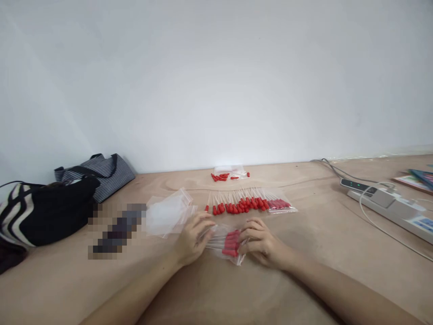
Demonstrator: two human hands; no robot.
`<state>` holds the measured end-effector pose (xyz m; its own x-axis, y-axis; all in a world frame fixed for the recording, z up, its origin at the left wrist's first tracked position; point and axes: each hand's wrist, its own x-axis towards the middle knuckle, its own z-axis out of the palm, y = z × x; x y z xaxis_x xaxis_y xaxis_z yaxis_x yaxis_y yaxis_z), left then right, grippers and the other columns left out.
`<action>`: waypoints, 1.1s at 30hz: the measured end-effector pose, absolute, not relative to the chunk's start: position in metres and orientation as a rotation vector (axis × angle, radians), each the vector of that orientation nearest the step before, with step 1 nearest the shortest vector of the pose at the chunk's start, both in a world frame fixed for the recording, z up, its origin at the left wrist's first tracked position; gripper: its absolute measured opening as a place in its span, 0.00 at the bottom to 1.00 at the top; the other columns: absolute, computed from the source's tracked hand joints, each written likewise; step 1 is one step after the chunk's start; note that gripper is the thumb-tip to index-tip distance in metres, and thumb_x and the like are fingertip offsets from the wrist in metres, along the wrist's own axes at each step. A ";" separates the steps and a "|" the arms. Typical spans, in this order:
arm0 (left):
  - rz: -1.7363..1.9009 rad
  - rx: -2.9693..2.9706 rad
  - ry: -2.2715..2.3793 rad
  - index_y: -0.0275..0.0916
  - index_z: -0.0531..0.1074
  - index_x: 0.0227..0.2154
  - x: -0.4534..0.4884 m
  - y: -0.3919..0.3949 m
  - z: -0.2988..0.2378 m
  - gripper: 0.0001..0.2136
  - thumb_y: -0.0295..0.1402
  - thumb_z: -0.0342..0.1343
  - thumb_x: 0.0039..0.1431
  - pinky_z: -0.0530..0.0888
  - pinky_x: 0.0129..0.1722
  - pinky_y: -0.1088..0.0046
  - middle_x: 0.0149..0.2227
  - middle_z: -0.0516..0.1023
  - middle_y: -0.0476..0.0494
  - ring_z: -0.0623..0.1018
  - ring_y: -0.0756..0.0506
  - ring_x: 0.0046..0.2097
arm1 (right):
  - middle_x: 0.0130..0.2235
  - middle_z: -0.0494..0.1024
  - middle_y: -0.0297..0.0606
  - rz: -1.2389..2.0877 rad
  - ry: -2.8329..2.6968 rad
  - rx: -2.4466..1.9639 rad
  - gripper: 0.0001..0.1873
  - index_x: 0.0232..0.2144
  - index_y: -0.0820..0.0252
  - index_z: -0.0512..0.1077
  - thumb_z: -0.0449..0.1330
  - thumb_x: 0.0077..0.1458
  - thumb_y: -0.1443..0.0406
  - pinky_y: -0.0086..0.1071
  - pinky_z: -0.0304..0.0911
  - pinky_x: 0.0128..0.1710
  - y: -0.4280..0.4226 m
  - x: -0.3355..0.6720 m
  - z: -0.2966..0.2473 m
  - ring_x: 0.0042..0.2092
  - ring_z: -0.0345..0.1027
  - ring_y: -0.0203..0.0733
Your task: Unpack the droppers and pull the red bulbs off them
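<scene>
A small clear plastic bag (226,243) holding red-capped droppers lies on the wooden table between my hands. My left hand (195,236) grips its left end with curled fingers. My right hand (260,242) pinches its right end, beside the red caps. Just beyond the hands, a row of loose red-capped droppers (237,204) lies side by side, and a filled bag (280,204) closes the row at the right. A pile of empty clear bags (168,213) sits to the left of the row.
Loose red caps (223,176) and a small bag lie by the wall. A black-and-white bag (40,210) and a striped bag (101,174) stand at the left. A blurred-out object (118,230) lies beside them. A power strip (385,203) with cables and some books (417,179) sit at the right.
</scene>
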<state>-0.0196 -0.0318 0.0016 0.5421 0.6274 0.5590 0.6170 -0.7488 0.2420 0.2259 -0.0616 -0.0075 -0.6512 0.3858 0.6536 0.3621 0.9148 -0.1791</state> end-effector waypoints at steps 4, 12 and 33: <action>0.710 2.690 0.858 0.40 0.68 0.43 0.009 -0.044 0.006 0.14 0.36 0.50 0.55 0.65 0.52 0.64 0.49 0.68 0.40 0.66 0.44 0.52 | 0.32 0.75 0.30 0.120 -2.401 -0.676 0.09 0.28 0.52 0.71 0.52 0.54 0.68 0.40 0.52 0.43 -0.053 0.237 -0.009 0.40 0.62 0.38; 0.511 2.612 0.976 0.43 0.60 0.53 0.022 -0.049 -0.001 0.24 0.41 0.52 0.53 0.64 0.52 0.57 0.56 0.62 0.40 0.64 0.41 0.55 | 0.30 0.74 0.34 0.335 -2.379 -0.962 0.09 0.33 0.54 0.71 0.51 0.55 0.66 0.39 0.51 0.43 -0.048 0.248 -0.009 0.37 0.63 0.37; 0.686 2.572 1.232 0.40 0.63 0.49 0.023 -0.053 -0.009 0.18 0.36 0.48 0.56 0.68 0.47 0.59 0.51 0.66 0.39 0.69 0.42 0.50 | 0.43 0.70 0.39 0.476 -1.847 -1.546 0.08 0.19 0.53 0.73 0.57 0.47 0.64 0.55 0.46 0.45 -0.068 0.205 -0.021 0.49 0.58 0.51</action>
<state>0.0227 -0.0528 -0.0094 0.5429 0.7768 0.3190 0.6801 -0.6296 0.3757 0.2055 -0.0683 -0.0209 -0.0703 0.9629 0.2606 0.7172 0.2304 -0.6577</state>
